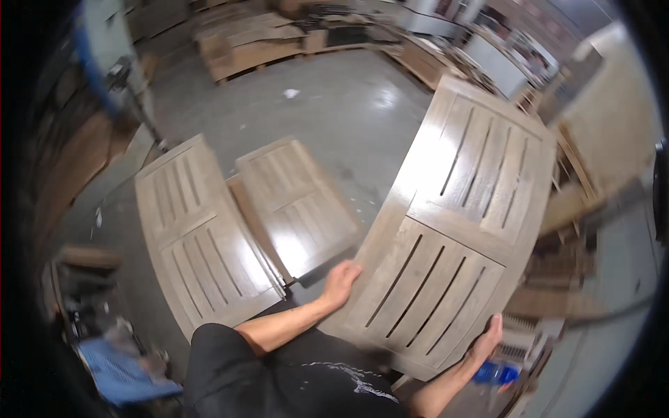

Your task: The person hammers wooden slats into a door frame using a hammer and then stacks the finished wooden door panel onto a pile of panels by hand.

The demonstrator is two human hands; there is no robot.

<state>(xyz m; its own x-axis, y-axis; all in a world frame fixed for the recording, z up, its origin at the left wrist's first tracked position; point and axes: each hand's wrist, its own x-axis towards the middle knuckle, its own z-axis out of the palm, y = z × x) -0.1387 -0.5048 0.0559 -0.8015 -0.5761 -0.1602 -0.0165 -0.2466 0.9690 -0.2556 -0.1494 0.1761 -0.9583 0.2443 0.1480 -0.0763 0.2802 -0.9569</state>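
Slatted panel (453, 230): pale grey-brown wood, smooth, with a soft sheen. Two similar panels, (202, 237) and (296, 202): same wood, glossier under the light. Floor (327, 104): polished concrete, reflective. Shirt (279, 383): black matt cloth.

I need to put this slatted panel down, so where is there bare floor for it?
The widest bare patch is the grey concrete floor between the two flat panels and the far pallet stacks. The panel held by the left hand and right hand covers the right. Crowded: the wood offcuts at right and the clutter at lower left.
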